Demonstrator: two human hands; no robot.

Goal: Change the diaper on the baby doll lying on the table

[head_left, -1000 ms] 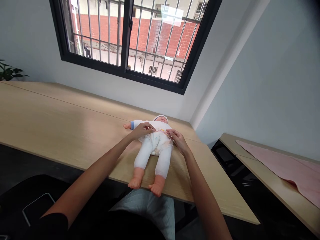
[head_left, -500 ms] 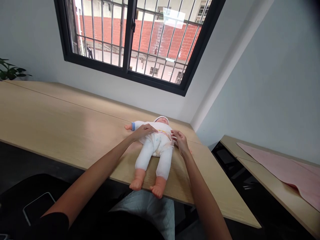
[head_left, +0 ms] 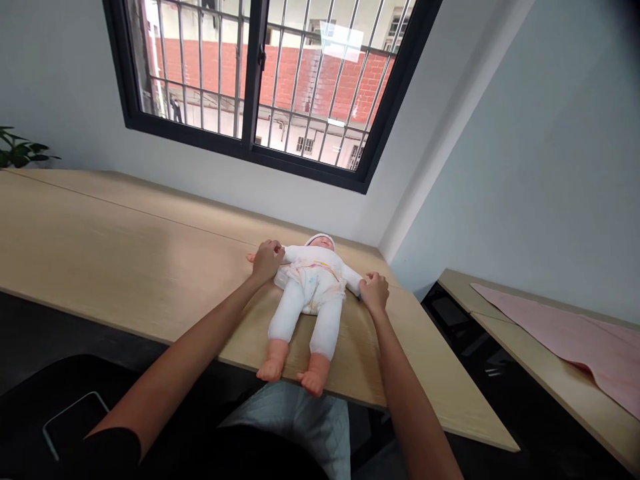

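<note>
A baby doll (head_left: 309, 293) in a white suit and white cap lies on its back on the wooden table (head_left: 125, 253), bare feet at the near edge. My left hand (head_left: 267, 259) is closed around the doll's arm on the left side. At the other side, my right hand (head_left: 375, 291) is closed around the doll's other arm. Both doll arms are stretched outward.
A barred window fills the wall behind the table. A second table (head_left: 505, 313) at the right carries a pink cloth (head_left: 565, 333). A phone (head_left: 75, 420) lies on a dark surface at lower left. Plant leaves (head_left: 20, 150) show at the far left.
Both hands left the doll's waist and moved outward, each taking hold of one doll arm. The doll's arms are now spread to the sides.
</note>
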